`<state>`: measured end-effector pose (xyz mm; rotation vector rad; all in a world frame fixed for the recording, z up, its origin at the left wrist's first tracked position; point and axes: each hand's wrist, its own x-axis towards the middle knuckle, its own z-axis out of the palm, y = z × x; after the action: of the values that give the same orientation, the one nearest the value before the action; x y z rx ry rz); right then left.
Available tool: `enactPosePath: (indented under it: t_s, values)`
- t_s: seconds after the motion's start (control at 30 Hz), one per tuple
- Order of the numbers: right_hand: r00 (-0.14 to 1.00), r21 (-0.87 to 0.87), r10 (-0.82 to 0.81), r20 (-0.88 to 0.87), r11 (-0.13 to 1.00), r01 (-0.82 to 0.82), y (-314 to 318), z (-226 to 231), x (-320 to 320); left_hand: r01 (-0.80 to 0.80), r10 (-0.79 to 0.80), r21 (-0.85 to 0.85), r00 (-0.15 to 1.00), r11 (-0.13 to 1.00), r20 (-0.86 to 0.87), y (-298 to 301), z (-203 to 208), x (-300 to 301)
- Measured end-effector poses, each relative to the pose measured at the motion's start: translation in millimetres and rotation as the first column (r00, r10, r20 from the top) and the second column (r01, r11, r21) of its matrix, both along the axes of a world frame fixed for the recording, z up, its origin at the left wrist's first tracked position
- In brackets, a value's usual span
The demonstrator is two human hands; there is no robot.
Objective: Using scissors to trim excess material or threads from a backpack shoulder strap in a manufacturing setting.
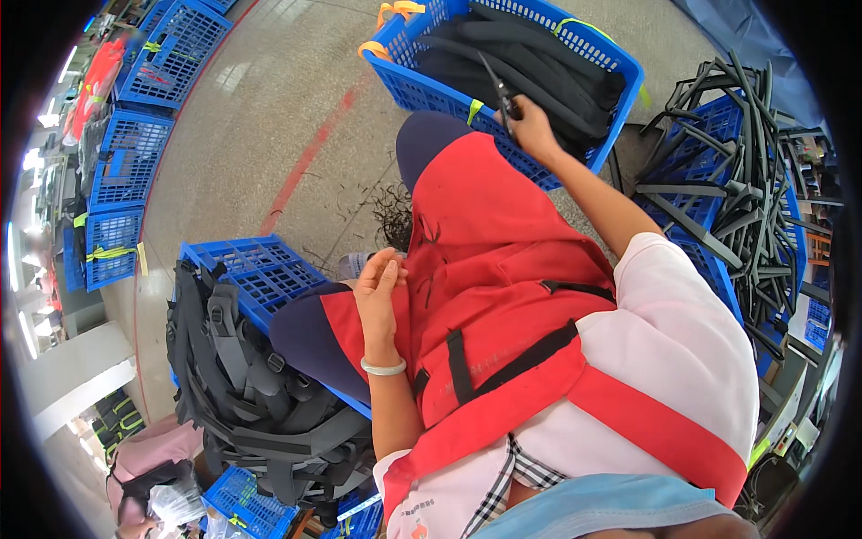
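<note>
My right hand [532, 128] is closed round the dark handles of a pair of scissors [505, 101], their pointed blades directed up and away. It is at the near side of a blue plastic basket [620, 112], over the black padded strips [530, 54] piled inside. Above my left thigh, beside the red apron [503, 242], my left hand [379, 286] is raised with its fingers loosely curled in. I see nothing held in it. A pale bangle [383, 367] circles that wrist. Short dark threads [427, 235] lie on the apron.
Black buckled straps [260, 377] hang over a blue crate [260, 274] at my left. Grey-black strips [718, 198] drape across crates at my right. Black scraps [391, 216] litter the floor by my knees. More blue crates [135, 157] line the far left, beyond a red floor line.
</note>
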<state>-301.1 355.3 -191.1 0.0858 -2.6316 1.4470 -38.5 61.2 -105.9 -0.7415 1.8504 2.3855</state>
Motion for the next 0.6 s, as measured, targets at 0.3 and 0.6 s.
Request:
enactPosePath:
  t_s: [0.3, 0.6]
  values:
    - [0.995, 0.333, -0.099, 0.0, 0.938, 0.093, 97.5, -51.7, -58.5, 0.195, -0.185, -0.198, 0.98, 0.961, 0.067, 9.7, -12.0, -6.5]
    - [0.986, 0.432, 0.062, 0.154, 0.894, -0.123, 88.0, -92.0, -43.8, 0.265, -0.264, -0.33, 0.963, 0.906, 0.047, 21.4, -18.4, -0.6]
